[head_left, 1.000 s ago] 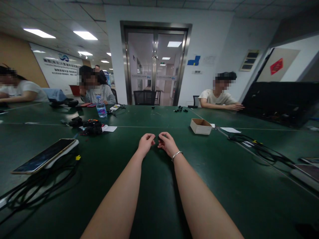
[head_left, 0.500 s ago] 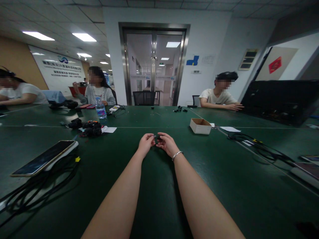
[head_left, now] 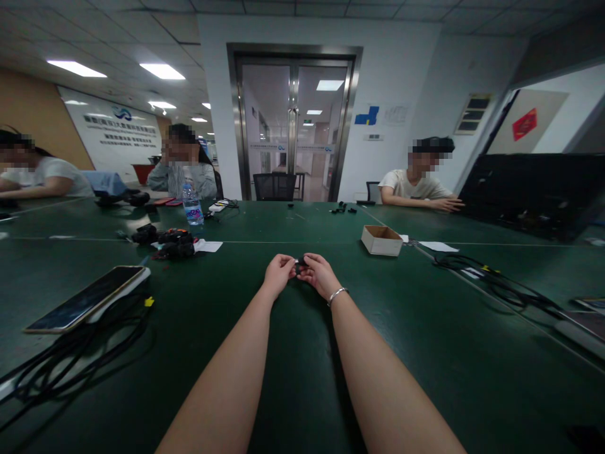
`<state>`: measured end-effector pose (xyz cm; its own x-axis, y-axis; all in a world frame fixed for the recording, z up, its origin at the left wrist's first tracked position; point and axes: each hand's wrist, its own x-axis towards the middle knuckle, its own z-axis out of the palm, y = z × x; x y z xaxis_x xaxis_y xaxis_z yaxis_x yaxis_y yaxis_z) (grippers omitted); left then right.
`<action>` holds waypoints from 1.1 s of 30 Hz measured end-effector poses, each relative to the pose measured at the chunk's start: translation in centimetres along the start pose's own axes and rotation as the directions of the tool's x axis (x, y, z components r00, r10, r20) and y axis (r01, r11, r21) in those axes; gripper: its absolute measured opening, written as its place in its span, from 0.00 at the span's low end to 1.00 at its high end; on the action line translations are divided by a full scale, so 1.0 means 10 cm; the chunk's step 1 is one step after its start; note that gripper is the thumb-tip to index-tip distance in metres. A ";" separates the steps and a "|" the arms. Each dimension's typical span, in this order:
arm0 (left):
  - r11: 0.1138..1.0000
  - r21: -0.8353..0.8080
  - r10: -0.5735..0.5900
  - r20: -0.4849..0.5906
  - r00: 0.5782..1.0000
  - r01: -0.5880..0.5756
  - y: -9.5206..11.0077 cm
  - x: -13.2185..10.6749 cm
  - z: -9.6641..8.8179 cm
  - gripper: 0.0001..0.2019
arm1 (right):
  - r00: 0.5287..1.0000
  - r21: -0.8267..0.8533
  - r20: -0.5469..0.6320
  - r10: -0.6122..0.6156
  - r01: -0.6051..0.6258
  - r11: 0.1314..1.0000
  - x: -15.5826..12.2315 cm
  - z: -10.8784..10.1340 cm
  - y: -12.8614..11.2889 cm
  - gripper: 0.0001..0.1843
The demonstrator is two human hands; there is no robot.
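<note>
Hanging at ten o'clock from our hands, a white wall sign [head_left: 135, 154] shows us a blue wave-like logo over rows of Chinese characters, mostly too blurred to read. Glass doors [head_left: 314, 135] at twelve carry a pale band of lettering, too small to make out. A red diamond poster [head_left: 524, 124] at two bears a single character, and the water bottle [head_left: 193, 209] at ten has a blue-and-pink label whose brand we cannot read. Our left hand [head_left: 278, 275] has its thumb and fingertips closed in a pinch on the silver end of a small black-and-silver item [head_left: 301, 260]. Our right hand [head_left: 320, 275] curls its fingers snugly about the black part. Between both hands, over the green table [head_left: 302, 334], lies that item; we cannot tell whether it is one piece or two. An open box [head_left: 382, 244] stands between two and three o'clock.
</note>
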<state>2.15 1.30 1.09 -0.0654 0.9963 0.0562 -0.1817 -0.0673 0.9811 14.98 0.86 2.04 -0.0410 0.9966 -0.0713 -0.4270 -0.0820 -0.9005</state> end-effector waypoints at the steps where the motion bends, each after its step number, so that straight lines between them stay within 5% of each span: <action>1: 1.000 0.003 0.003 0.001 1.000 -0.003 0.00 0.00 0.00 0.08 | 1.000 -0.003 -0.004 0.001 -0.001 1.000 0.00 0.00 0.00 0.05; 15: 0.996 0.091 -0.005 -0.029 1.000 0.008 0.02 0.00 -0.02 0.11 | 0.998 0.027 0.064 0.017 -0.018 0.999 0.01 -0.04 0.00 0.06; 25: 0.919 0.394 0.053 -0.054 0.997 -0.027 0.04 -0.01 -0.01 0.18 | 0.998 0.006 0.054 0.018 -0.018 1.000 -0.03 -0.02 -0.03 0.05; 33: 0.908 0.414 0.081 -0.030 0.996 -0.062 -0.01 0.01 -0.04 0.20 | 0.997 0.017 0.076 0.013 -0.015 1.000 -0.02 -0.04 -0.02 0.05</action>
<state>1.79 1.41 0.98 -0.1097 0.9854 0.1302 0.2456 -0.1000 0.9642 15.41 0.66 2.09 -0.1154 0.9920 -0.0503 -0.4416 -0.0966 -0.8920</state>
